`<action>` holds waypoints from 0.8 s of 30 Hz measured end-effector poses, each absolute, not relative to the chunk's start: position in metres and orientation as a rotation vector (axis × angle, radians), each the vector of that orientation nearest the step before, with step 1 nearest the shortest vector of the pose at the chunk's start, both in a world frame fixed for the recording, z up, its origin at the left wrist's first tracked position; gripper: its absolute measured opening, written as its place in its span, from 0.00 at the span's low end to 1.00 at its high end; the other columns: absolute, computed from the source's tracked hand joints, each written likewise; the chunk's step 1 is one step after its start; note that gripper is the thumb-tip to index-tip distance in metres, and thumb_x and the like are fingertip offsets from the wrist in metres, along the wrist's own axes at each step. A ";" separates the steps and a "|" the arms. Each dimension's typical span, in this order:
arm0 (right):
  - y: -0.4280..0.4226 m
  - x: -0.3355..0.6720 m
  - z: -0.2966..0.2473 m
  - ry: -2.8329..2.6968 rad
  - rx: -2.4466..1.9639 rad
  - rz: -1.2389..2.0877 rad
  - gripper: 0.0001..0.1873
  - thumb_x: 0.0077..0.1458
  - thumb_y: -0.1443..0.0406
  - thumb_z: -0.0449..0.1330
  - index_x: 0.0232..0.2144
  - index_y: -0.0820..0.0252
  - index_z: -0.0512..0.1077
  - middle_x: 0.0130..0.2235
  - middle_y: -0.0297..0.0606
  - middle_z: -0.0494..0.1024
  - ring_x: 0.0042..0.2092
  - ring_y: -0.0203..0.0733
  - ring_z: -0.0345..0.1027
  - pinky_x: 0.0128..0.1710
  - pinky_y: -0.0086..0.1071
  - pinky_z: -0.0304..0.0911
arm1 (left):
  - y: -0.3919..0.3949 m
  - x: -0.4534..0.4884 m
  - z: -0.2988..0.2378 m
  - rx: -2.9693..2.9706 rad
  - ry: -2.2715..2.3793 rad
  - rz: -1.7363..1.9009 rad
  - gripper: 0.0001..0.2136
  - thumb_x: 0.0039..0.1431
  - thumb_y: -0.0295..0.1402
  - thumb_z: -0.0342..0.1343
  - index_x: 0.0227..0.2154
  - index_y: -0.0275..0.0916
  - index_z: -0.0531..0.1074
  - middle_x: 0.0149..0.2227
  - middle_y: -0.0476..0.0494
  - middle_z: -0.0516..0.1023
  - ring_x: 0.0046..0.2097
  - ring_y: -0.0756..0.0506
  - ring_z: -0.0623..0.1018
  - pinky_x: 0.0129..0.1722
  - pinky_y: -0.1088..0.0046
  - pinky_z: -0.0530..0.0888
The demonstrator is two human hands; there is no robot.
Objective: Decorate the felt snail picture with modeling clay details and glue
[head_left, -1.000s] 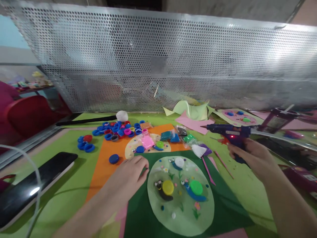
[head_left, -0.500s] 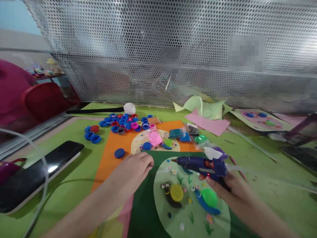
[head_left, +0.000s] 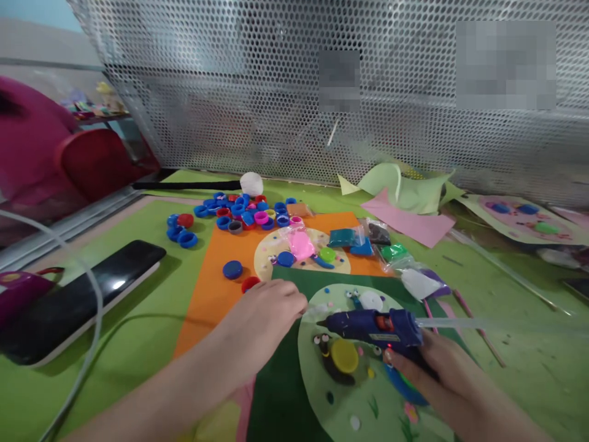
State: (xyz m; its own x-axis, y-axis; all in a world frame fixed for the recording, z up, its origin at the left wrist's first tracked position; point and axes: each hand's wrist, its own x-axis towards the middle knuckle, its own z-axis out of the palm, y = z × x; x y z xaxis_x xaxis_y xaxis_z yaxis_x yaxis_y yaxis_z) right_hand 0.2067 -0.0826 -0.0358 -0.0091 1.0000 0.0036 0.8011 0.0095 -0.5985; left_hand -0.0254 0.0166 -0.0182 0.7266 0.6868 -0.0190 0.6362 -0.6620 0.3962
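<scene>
My right hand grips a blue hot glue gun, held level with its nozzle pointing left over a pale green paper disc. The disc lies on a dark green sheet and carries snail figures with a yellow cap and a white one. My left hand rests curled on the left edge of the dark green sheet, its fingertips near the nozzle. Whether it pinches anything is hidden.
Several blue, red and pink bottle caps lie at the back on an orange sheet. Small clay bags and a second disc sit behind. A black phone and a cable lie left. A perforated metal screen closes the back.
My right hand brought the glue gun from the right side down over the green disc, nozzle now near my left hand. The view tilted down and shifted slightly.
</scene>
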 end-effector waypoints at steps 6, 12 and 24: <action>-0.080 0.204 -0.035 -1.925 -1.826 0.563 0.16 0.58 0.57 0.48 0.27 0.55 0.71 0.26 0.35 0.77 0.26 0.41 0.71 0.25 0.29 0.67 | 0.015 -0.026 -0.022 2.517 1.094 0.138 0.08 0.59 0.23 0.47 0.35 0.39 0.70 0.33 0.46 0.75 0.34 0.45 0.76 0.30 0.73 0.68; -0.081 0.206 -0.040 -1.991 -1.818 0.577 0.16 0.59 0.57 0.47 0.30 0.56 0.71 0.29 0.36 0.78 0.29 0.42 0.73 0.25 0.29 0.68 | 0.013 -0.026 -0.024 2.507 1.111 0.140 0.14 0.58 0.23 0.46 0.46 0.42 0.66 0.35 0.47 0.76 0.37 0.44 0.77 0.32 0.73 0.70; -0.083 0.206 -0.041 -1.970 -1.827 0.534 0.17 0.58 0.57 0.48 0.24 0.56 0.69 0.23 0.35 0.74 0.23 0.39 0.69 0.22 0.28 0.65 | 0.012 -0.022 -0.022 2.532 1.144 0.146 0.19 0.60 0.25 0.50 0.54 0.44 0.63 0.33 0.47 0.78 0.39 0.43 0.77 0.36 0.68 0.73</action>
State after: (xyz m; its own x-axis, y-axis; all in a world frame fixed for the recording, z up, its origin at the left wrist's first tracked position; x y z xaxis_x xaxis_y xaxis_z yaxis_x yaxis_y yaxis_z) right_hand 0.2061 -0.0826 -0.0413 -0.0662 0.9973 0.0320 0.8446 0.0731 -0.5304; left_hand -0.0223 0.0121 -0.0217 0.6674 0.7429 -0.0517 0.7060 -0.6090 0.3616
